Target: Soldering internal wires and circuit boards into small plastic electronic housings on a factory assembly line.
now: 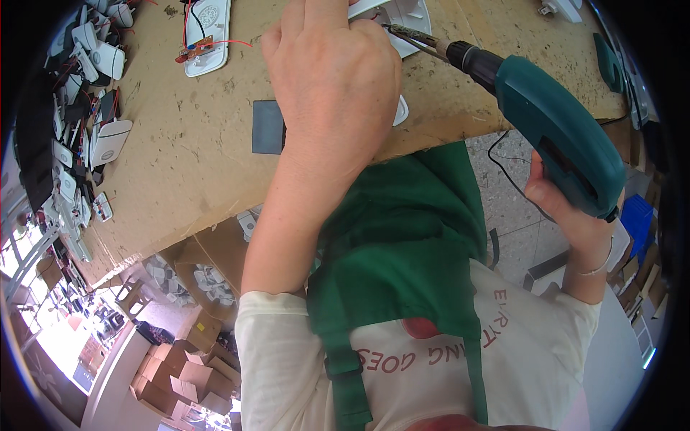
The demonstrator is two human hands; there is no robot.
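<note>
My right hand [564, 201] grips the handle of a teal power screwdriver [550, 108]. The tool slants up to the left, its bit reaching into a white plastic housing [417, 29] at the top edge of the view. On that housing lies my left hand [334, 72], back upward, fingers bent over it and partly cut off by the frame. A dark grey square block [268, 127] rests beside my left wrist. Partly hidden on the wrist's other side is a white rounded piece [402, 111]. Farther left, a white cover [208, 61] carries a small circuit board with red and black wires.
White plastic parts with wires [108, 61] are heaped along the left of the cardboard-topped table [194, 158]. At the far right lie a white plug piece [564, 8] and a dark green object [607, 61]. Cardboard boxes [198, 381] stand on the floor below left.
</note>
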